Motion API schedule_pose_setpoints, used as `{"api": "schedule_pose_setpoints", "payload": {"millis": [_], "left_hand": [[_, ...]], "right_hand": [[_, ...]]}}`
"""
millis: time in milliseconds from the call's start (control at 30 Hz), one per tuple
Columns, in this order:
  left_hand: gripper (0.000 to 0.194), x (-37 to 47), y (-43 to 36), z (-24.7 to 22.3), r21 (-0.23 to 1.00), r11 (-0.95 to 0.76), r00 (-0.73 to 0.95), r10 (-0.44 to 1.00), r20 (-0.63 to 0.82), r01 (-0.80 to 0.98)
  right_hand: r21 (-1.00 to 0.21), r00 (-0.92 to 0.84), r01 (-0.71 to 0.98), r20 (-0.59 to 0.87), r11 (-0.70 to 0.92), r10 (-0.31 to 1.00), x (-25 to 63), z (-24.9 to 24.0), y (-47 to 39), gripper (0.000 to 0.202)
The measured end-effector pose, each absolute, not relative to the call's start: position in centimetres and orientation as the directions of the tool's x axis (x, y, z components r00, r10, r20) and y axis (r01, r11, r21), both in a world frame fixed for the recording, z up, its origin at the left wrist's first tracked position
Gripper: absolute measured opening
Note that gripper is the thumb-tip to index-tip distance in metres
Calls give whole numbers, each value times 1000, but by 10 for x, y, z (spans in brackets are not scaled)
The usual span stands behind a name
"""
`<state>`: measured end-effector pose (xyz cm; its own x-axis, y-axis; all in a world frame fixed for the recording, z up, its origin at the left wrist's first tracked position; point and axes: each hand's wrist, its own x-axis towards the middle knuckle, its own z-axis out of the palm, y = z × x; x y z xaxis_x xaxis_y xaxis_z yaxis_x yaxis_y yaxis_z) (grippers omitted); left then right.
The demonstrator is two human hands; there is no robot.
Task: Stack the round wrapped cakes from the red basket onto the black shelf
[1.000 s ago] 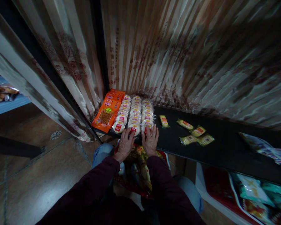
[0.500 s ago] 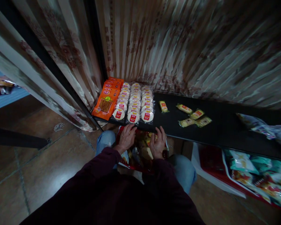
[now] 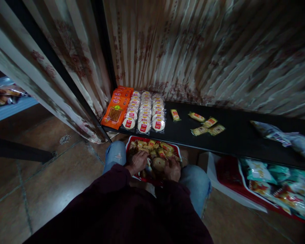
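Snack packs ordered at left; both hands in bin

Orange snack packets overlap at the left end of the black shelf, seemingly so each front shows. Beside them, round white crackers lie in three overlapping columns, labels up. Below, the left hand and right hand are inside a red bin of wrapped snacks, set between the knees, apparently for two-handed access. Each grip is partly curled; dim light hides whether it has hold of anything. Further right, five yellow-wrapped cakes lie loose.
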<state>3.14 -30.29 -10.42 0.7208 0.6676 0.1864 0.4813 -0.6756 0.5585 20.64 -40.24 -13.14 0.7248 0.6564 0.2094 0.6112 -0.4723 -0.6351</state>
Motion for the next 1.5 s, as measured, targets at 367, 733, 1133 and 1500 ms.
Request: {"api": "schedule_pose_setpoints", "payload": {"millis": [367,733,1133,1500], "left_hand": [[45,14,-327,-127,721,-567,764,640,82,398],[42,11,-323,-135,908,-252,580,814,12,334],[41,10,-317,-115,700,698,567,641,-518,-151],[47,7,-324,-122,537,836,752,423,-506,-110]], "right_hand": [[-583,649,647,84,-491,756,185,-147,-401,44],[-685,471,623,-58,-379,880,178,-140,-394,45],[-669,331,693,-34,-267,943,171,-150,-395,62],[-883,433,413,-23,-222,901,172,-135,-393,58]]}}
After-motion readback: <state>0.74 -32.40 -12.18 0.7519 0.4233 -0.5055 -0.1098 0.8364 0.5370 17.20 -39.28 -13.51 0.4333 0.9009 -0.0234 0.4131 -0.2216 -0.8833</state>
